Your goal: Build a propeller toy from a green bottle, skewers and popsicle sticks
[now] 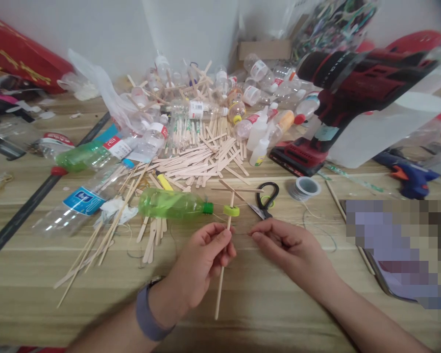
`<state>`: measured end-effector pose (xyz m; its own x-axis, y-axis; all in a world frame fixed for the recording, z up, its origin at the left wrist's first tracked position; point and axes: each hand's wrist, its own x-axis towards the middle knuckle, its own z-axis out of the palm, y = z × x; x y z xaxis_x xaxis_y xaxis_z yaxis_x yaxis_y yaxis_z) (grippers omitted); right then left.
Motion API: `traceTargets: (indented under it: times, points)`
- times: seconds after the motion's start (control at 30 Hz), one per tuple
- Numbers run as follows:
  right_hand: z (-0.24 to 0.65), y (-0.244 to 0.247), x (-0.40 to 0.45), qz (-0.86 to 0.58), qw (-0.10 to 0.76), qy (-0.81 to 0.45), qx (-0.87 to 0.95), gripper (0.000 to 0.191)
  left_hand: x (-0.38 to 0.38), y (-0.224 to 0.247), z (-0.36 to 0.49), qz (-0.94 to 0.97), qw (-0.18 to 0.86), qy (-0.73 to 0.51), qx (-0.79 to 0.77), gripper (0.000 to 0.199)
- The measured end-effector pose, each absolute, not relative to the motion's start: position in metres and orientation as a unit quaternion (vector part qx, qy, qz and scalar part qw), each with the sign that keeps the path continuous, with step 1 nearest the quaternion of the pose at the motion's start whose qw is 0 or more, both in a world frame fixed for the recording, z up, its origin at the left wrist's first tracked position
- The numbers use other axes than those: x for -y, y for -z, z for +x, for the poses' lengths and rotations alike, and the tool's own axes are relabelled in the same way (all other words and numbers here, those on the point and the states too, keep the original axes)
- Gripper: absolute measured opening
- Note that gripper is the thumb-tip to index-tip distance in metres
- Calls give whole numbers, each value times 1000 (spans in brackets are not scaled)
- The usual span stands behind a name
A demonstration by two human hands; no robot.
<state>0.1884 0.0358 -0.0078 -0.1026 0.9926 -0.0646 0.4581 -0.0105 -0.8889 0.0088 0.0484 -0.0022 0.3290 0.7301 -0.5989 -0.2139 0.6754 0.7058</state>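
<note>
My left hand (209, 260) is closed round a thin wooden stick (220, 289) that stands slightly tilted. A yellow-green bottle cap (231, 211) sits on the stick above my fingers. Flat crossed wooden sticks (238, 190) are at its top. To the right, my right hand (290, 242) pinches at the level of the cap's lower side; a faint thread seems to run from its fingertips, too thin to be sure. Black-handled scissors (267, 198) lie just behind my right hand. The green bottle (172, 203) lies on its side left of the cap.
Behind are a heap of flat wooden sticks (198, 159), many plastic bottles (257, 71) and small white glue bottles (257, 137). A red and black drill (330, 103) stands at the right, near a thread spool (305, 188) and a blue glue gun (411, 174). Long thin sticks (113, 220) lie left.
</note>
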Motion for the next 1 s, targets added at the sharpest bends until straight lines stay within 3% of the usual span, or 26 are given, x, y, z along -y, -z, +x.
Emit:
traceTargets:
  times: [0.6,0.83,0.9,1.0]
  points:
    - [196,11,-40,-592,332,-390,623,26,-50,3,6,239,783,-316,-479,45]
    - [192,6,-36,-582,412,-234,661,33,-47,7,6,238,796,-315,-458,37]
    - [185,6,-34,-576,394,-276,661,31,-46,8,7,235,798,-315,-457,38]
    - [174,9,-32,-554,329,-438,627,32,-44,8,10,237,804,-317,-444,39]
